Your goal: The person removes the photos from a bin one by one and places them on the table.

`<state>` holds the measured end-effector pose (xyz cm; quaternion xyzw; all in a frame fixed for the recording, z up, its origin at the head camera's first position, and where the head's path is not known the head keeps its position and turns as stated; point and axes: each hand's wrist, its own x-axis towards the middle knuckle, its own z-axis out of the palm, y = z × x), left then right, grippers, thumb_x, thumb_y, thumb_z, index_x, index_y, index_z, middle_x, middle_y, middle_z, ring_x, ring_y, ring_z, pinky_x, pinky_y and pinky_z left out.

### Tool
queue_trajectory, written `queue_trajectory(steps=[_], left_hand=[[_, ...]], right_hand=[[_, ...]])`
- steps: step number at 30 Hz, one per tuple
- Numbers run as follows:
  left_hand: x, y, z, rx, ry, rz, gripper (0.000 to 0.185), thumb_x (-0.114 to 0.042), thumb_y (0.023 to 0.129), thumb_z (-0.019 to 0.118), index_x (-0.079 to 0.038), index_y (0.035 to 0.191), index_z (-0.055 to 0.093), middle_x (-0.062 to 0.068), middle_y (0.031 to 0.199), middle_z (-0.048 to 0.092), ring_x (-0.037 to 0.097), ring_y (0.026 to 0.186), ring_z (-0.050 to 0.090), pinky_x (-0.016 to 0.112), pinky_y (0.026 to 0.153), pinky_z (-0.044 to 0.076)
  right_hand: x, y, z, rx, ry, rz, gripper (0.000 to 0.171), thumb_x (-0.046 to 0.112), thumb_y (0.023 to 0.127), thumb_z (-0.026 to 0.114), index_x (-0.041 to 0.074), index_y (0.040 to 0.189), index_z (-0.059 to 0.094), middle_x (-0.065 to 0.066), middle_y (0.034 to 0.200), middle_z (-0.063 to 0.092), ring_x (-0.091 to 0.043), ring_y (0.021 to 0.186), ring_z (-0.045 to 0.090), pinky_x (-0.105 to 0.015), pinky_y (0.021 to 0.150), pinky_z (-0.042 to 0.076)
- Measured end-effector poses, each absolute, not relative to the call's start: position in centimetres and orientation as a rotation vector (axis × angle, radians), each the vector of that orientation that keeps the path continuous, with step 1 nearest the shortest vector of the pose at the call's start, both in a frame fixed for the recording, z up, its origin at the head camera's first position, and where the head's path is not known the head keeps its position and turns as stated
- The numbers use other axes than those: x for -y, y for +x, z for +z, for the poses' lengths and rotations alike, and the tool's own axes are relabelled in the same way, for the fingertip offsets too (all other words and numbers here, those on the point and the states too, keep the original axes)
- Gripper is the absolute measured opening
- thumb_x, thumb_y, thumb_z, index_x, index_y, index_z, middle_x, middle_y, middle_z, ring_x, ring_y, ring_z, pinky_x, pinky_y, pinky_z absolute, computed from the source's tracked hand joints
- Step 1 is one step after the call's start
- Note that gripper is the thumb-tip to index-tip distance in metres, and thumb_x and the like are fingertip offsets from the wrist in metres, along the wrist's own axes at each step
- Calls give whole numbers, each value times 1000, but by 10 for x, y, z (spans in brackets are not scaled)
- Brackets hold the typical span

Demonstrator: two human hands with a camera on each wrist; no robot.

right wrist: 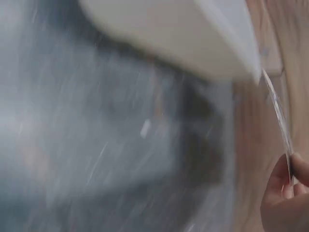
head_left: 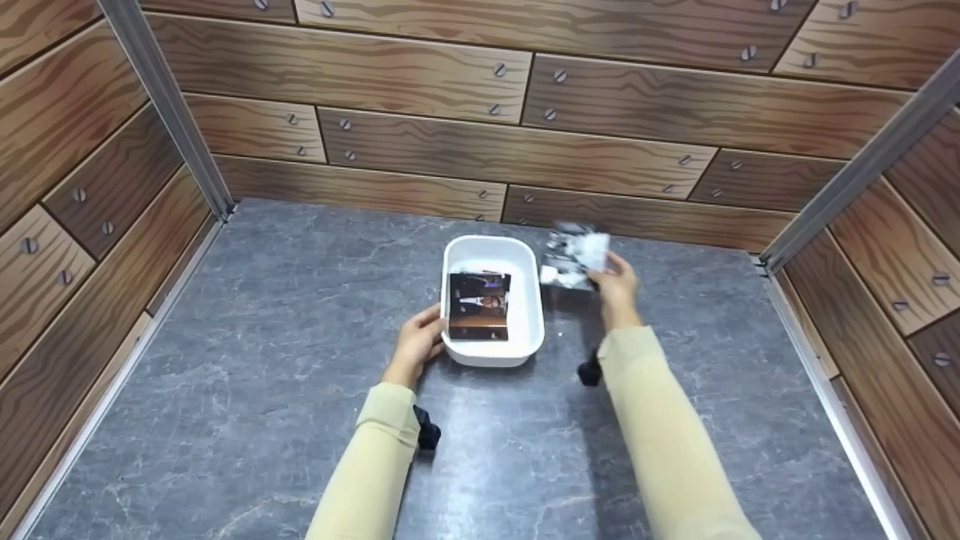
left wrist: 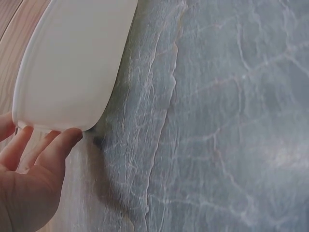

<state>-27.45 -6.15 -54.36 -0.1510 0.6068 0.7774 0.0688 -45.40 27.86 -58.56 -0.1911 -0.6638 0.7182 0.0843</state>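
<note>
On grey marble table [head_left: 262, 390]: your left hand [head_left: 415, 347], fingers relaxed, steadies white tub [head_left: 529, 330] holding one photo [head_left: 480, 305]. Your right hand [head_left: 616, 289] pinches blurred photo print [head_left: 576, 253], raised just right of tub; right hand nearer.

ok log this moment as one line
left hand: touches white tub | right hand: pinches photo raised beside tub | in tub: another photo | surface: grey marble table
</note>
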Motion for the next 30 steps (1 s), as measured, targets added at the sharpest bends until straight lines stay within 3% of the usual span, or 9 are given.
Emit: queue_trajectory(steps=[2, 5, 9, 14, 18, 22, 25, 27, 30], left_hand=[[62, -274, -543, -1823, -465, 2351, 46, -5, 96, 52, 1, 141, 46, 25, 140, 49, 37, 120, 57, 40, 94, 55], [63, -273, -543, -1815, -464, 2366, 45, -4, 96, 52, 2, 141, 46, 26, 140, 49, 38, 119, 58, 43, 97, 53], [64, -272, -544, -1814, -459, 2367, 46, -3, 96, 52, 2, 141, 45, 27, 140, 49, 39, 117, 59, 42, 97, 53], [60, -273, -544, -1823, -452, 2363, 45, -4, 96, 51, 1, 141, 46, 26, 141, 49, 37, 118, 58, 41, 97, 53], [56, -274, -544, -1829, -455, 2356, 45, -4, 97, 51, 1, 141, 47, 25, 139, 50, 34, 116, 59, 39, 97, 53], [55, -274, -546, -1826, -471, 2338, 44, -5, 97, 52, -1, 141, 47, 24, 139, 51, 33, 117, 58, 40, 98, 53], [55, -274, -546, -1837, -483, 2322, 44, -6, 97, 52, -2, 141, 47, 23, 140, 51, 34, 119, 57, 40, 98, 52], [57, -274, -545, -1843, -479, 2323, 44, -6, 97, 52, -1, 141, 47, 24, 140, 50, 35, 120, 57, 40, 98, 53], [59, -273, -543, -1844, -488, 2327, 45, -6, 97, 52, -2, 141, 47, 23, 141, 50, 35, 121, 56, 39, 97, 53]], right_hand=[[-273, -418, -552, 2076, -653, 2106, 62, -10, 81, 68, 11, 138, 53, -16, 119, 65, -21, 107, 61, -26, 91, 53], [-259, -373, -514, 2236, -780, 2011, 60, -9, 90, 57, 5, 146, 41, -22, 143, 46, -24, 121, 50, -27, 102, 46], [-267, -367, -538, 2263, -842, 1987, 57, -8, 90, 58, 3, 143, 44, -22, 142, 47, -22, 114, 52, -25, 96, 47], [-270, -360, -554, 2456, -797, 1660, 47, -2, 89, 61, -3, 135, 51, -26, 133, 56, -32, 120, 55, -36, 103, 46], [-270, -355, -556, 2639, -675, 1219, 39, 7, 87, 66, -5, 124, 60, -26, 116, 64, -38, 107, 60, -44, 94, 47], [-271, -353, -557, 2631, -634, 1160, 37, 6, 86, 68, -7, 119, 61, -27, 109, 64, -40, 101, 58, -48, 91, 45], [-281, -364, -574, 2539, -670, 1310, 43, 6, 83, 72, -5, 123, 60, -24, 109, 63, -37, 102, 57, -45, 94, 46], [-298, -385, -608, 2345, -634, 1521, 50, 13, 75, 82, 1, 120, 63, -14, 99, 65, -26, 93, 60, -33, 87, 51], [-299, -394, -613, 2123, -674, 1830, 63, 16, 76, 83, 5, 132, 57, -13, 117, 64, -21, 109, 60, -24, 95, 50]])
